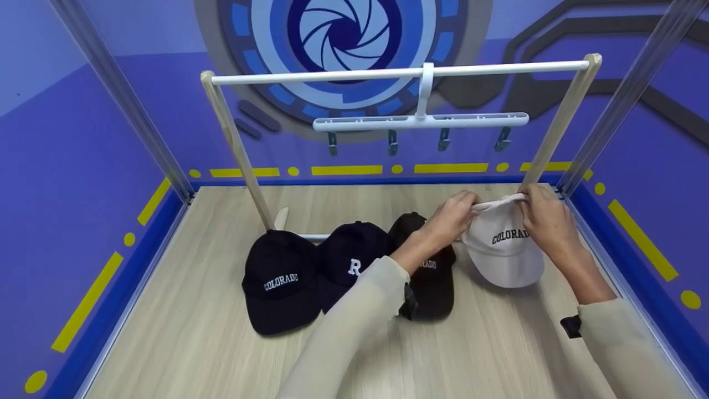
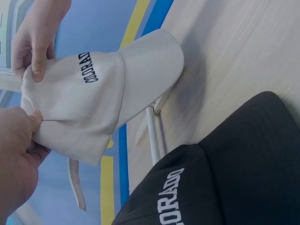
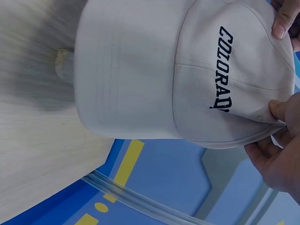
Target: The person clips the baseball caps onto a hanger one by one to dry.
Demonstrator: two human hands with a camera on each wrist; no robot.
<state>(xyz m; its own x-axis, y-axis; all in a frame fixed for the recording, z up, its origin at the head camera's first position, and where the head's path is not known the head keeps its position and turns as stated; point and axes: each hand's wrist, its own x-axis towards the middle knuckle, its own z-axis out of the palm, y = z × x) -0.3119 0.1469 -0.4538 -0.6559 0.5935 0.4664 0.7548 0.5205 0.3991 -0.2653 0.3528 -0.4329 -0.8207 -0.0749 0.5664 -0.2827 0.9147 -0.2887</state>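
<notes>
A white baseball cap (image 1: 501, 249) with dark COLORADO lettering hangs brim down between both hands at the right. My left hand (image 1: 451, 215) pinches the top of its crown on one side; my right hand (image 1: 548, 219) pinches the other side, thumb in front. In the left wrist view the cap (image 2: 89, 89) is held over the table, its strap (image 2: 76, 183) dangling behind. Beside it on the table lies a dark brown cap (image 1: 437, 288), partly covered by the left forearm. Further left are a navy cap with an R (image 1: 354, 244) and a black COLORADO cap (image 1: 279, 282).
A rack with a white top bar (image 1: 354, 75) and wooden posts (image 1: 562, 124) stands at the back. From the bar hangs a white hanger (image 1: 376, 123) with several dark clips (image 1: 392, 143). Purple-blue walls (image 1: 72, 166) enclose the wooden table (image 1: 221, 354).
</notes>
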